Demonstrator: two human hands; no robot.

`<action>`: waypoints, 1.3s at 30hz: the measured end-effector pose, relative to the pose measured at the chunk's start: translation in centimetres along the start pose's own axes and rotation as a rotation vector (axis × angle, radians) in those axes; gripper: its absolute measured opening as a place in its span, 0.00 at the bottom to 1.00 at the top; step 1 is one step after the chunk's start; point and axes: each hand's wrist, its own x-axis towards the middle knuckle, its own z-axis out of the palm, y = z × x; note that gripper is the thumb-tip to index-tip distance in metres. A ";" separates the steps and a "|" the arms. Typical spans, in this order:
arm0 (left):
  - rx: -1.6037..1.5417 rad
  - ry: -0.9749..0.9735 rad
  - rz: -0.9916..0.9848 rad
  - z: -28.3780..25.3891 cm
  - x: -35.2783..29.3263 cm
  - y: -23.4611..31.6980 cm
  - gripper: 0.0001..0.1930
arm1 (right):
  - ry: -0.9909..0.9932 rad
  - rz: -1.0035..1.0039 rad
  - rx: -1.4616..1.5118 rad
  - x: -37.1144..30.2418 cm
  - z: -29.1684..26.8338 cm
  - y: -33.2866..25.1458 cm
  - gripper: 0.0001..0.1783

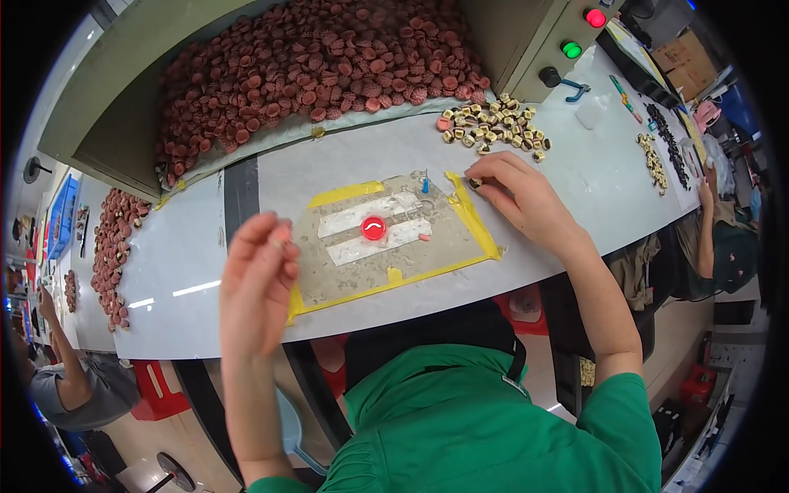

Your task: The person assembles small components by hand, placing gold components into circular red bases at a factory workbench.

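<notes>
My left hand (259,283) is raised over the left edge of the grey taped mat (362,286). Its fingers are curled to a pinch, slightly blurred, and what they hold, if anything, I cannot make out. By the mat's upper right corner, my right hand (526,197) pinches a small black and cream piece (475,183) between thumb and fingertips. Between the hands a round red cap (373,228) with a white streak lies across two white strips. A blue needle tip (426,186) and a small pink bit (424,237) are on the mat too.
A heap of dusky red, ridged cup-shaped pieces (320,70) fills the machine opening ahead. Black and cream pieces (501,123) are piled at its right, near blue pliers (578,89). More reddish pieces (115,246) lie at left. Other people work at both sides.
</notes>
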 end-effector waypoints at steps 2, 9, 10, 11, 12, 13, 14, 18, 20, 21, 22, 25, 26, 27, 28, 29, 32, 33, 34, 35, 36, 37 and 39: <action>-0.137 -0.046 -0.005 0.7 -1.4 -1.5 0.16 | -0.023 0.059 0.045 0.0 0.1 -0.4 0.10; -0.264 -0.079 -0.017 1.3 -2.5 -3.6 0.22 | -0.043 0.128 -0.041 0.5 0.5 -2.2 0.12; -0.269 -0.094 -0.014 1.0 -2.3 -3.7 0.22 | -0.069 0.165 0.061 0.7 0.5 -2.6 0.12; -0.272 -0.107 -0.010 0.7 -2.0 -4.0 0.22 | -0.080 0.014 -0.113 0.7 0.5 -2.0 0.11; -0.287 -0.161 -0.002 0.5 -1.7 -4.2 0.22 | -0.094 -0.008 -0.102 0.6 0.4 -1.7 0.11; -0.290 -0.159 -0.012 0.2 -1.7 -4.1 0.22 | -0.115 -0.004 -0.132 0.6 0.5 -1.7 0.11; -0.295 -0.156 -0.022 -0.1 -1.7 -4.1 0.22 | -0.137 0.000 -0.164 0.7 0.7 -2.0 0.10; -0.382 -0.091 -0.063 -0.8 -1.9 -4.0 0.22 | -0.232 0.111 -0.122 1.2 1.0 -2.8 0.09; -0.395 -0.089 -0.054 -1.4 -2.0 -4.2 0.22 | -0.238 0.163 -0.106 1.4 1.3 -3.0 0.09; -0.399 -0.106 -0.054 -1.6 -2.0 -4.2 0.22 | -0.245 0.164 -0.112 1.5 1.4 -3.1 0.09; -0.409 -0.106 -0.058 -1.8 -1.9 -4.3 0.22 | -0.235 0.176 -0.112 1.4 1.5 -3.1 0.08; -0.419 -0.140 -0.006 -2.1 -1.8 -4.7 0.20 | -0.211 0.148 -0.065 2.0 1.9 -4.0 0.08; -0.363 -0.130 0.013 -2.1 -1.7 -4.8 0.19 | -0.195 0.103 -0.011 2.5 2.2 -4.9 0.08; -0.305 -0.119 0.028 -2.1 -1.9 -4.9 0.18 | -0.184 0.043 0.003 3.1 2.8 -6.1 0.09; -0.309 -0.126 0.020 -1.8 -1.8 -4.9 0.18 | -0.182 -0.019 0.007 3.8 3.6 -6.9 0.09; -0.292 -0.091 0.039 -1.4 -1.8 -4.7 0.17 | -0.180 -0.082 0.010 4.3 4.5 -7.6 0.09; -0.266 -0.088 0.071 -1.4 -1.6 -4.9 0.16 | -0.180 -0.196 -0.029 5.8 7.1 -8.9 0.09; -0.251 -0.115 0.089 -1.5 -1.7 -5.0 0.16 | -0.184 -0.298 -0.089 6.1 7.6 -9.0 0.09; -0.254 -0.116 0.086 -1.5 -1.8 -5.1 0.16 | -0.185 -0.294 -0.091 6.2 8.0 -9.0 0.09; -0.226 -0.109 0.077 -1.5 -1.8 -5.1 0.16 | -0.182 -0.324 -0.144 6.3 8.4 -9.0 0.09; -0.197 -0.099 0.071 -1.5 -1.9 -5.1 0.16 | -0.181 -0.357 -0.196 6.3 8.7 -8.9 0.09; -0.200 -0.097 0.071 -1.5 -1.9 -5.2 0.16 | -0.183 -0.359 -0.196 6.3 8.8 -8.8 0.09; -0.173 -0.077 0.069 -1.5 -1.9 -5.3 0.16 | -0.192 -0.380 -0.209 6.3 9.0 -8.8 0.08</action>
